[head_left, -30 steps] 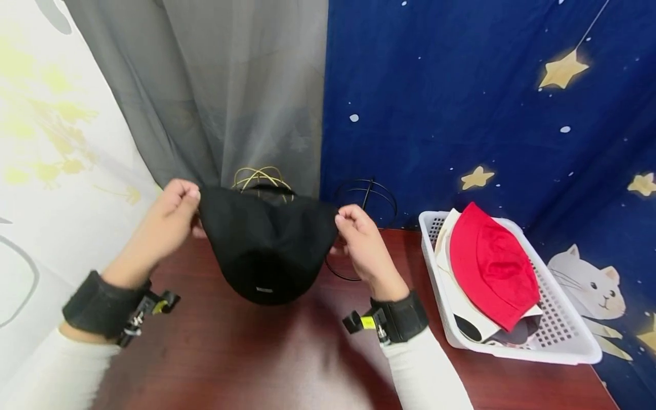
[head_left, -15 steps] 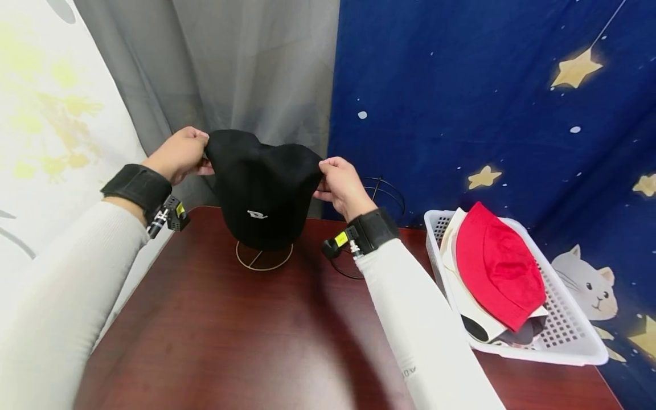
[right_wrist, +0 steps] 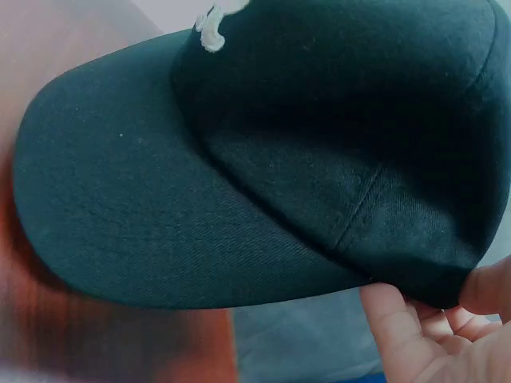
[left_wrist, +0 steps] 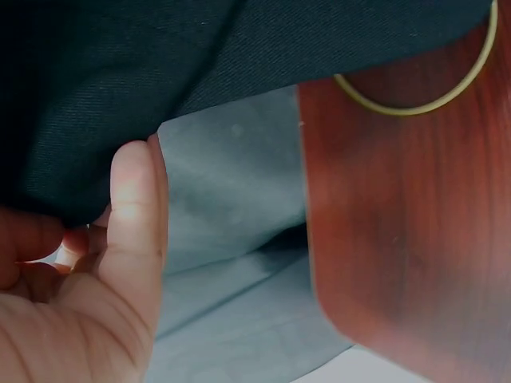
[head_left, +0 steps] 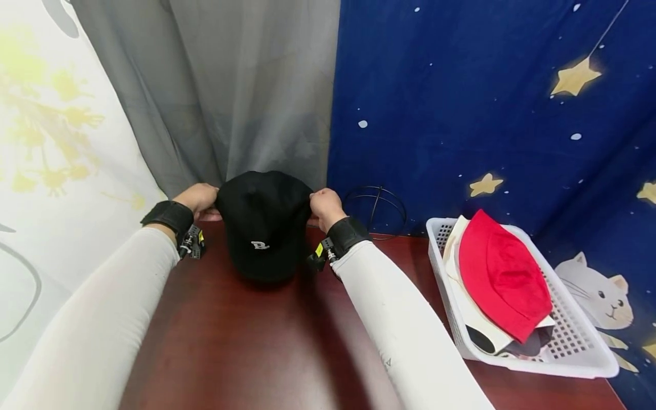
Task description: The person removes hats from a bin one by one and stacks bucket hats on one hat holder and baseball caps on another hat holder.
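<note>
A black baseball cap (head_left: 263, 222) with a small white letter on its front sits over a gold wire stand, its brim facing the person. Only the stand's round gold base (left_wrist: 415, 108) shows, below the cap's edge in the left wrist view. My left hand (head_left: 201, 201) pinches the cap's lower edge on the left side. On the opposite side my right hand (head_left: 325, 206) pinches the edge behind the brim; in the right wrist view its thumb and fingers (right_wrist: 391, 319) hold the rim from both faces.
A black wire stand (head_left: 376, 205) stands right of the cap, partly behind the right forearm. Farther right, a white plastic basket (head_left: 589, 359) holds a red bucket hat (head_left: 504, 273) over other hats. Grey and blue curtains hang behind the dark red table (head_left: 246, 353).
Both hands first raised the black cap above the gold stand, then lowered it over the stand. The stand's upper wires, seen a second ago, are now covered.
</note>
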`<state>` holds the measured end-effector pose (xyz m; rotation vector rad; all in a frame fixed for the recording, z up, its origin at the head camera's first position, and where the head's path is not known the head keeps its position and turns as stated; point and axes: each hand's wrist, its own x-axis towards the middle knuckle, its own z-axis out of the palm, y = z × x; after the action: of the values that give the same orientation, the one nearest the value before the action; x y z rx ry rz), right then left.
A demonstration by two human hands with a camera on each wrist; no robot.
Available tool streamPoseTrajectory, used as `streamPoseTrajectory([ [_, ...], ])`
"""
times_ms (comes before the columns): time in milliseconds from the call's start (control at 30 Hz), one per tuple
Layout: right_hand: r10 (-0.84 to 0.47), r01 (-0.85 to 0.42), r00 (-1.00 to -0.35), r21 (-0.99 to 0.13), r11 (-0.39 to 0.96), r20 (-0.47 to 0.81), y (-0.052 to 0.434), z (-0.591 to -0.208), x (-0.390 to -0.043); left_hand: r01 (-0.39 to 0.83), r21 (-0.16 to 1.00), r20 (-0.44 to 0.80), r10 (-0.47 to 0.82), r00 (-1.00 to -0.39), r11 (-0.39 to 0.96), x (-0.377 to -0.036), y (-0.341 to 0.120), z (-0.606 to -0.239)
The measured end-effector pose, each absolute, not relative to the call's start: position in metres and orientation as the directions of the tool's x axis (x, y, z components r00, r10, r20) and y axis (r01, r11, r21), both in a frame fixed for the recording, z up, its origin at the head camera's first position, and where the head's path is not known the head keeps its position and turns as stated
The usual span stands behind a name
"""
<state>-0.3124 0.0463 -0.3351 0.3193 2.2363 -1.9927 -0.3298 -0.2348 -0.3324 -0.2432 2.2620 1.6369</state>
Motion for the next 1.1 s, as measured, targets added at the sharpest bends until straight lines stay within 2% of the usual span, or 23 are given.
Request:
streamPoseTrajectory([
  [133,0.108,0.267,-0.962,-0.944,0.194,-0.250,0.049,-0.352,-0.315,-0.339,0.865,-0.391,0.073,-0.917,0.370,-0.331,-0.229,-0.349],
  [333,0.057,0.291,-0.956,-0.954,0.069,-0.287,0.052,-0.358,-0.314,-0.329,0.844,-0.390,0.061,-0.919,0.423,-0.330,-0.222,-0.357],
  [567,0.032,0.303,-0.953,-0.952,0.042,-0.302,0.051,-0.361,-0.314,-0.327,0.838,-0.384,0.046,-0.922,0.436,-0.327,-0.226,-0.357],
  [833,-0.033,0.311,-0.950,-0.950,0.036,-0.312,0.052,-0.368,-0.310,-0.318,0.880,-0.360,0.059,-0.931,0.352,-0.328,-0.237,-0.367],
  [967,-0.061,0.293,-0.954,-0.956,0.022,-0.294,0.052,-0.367,-0.293,-0.267,0.916,-0.299,0.065,-0.952,0.298,-0.311,-0.249,-0.366],
  [1100,-0.093,0.215,-0.972,-0.976,0.021,-0.216,0.058,-0.368,-0.265,-0.163,0.935,-0.176,0.013,-0.984,0.315,-0.276,-0.250,-0.366],
])
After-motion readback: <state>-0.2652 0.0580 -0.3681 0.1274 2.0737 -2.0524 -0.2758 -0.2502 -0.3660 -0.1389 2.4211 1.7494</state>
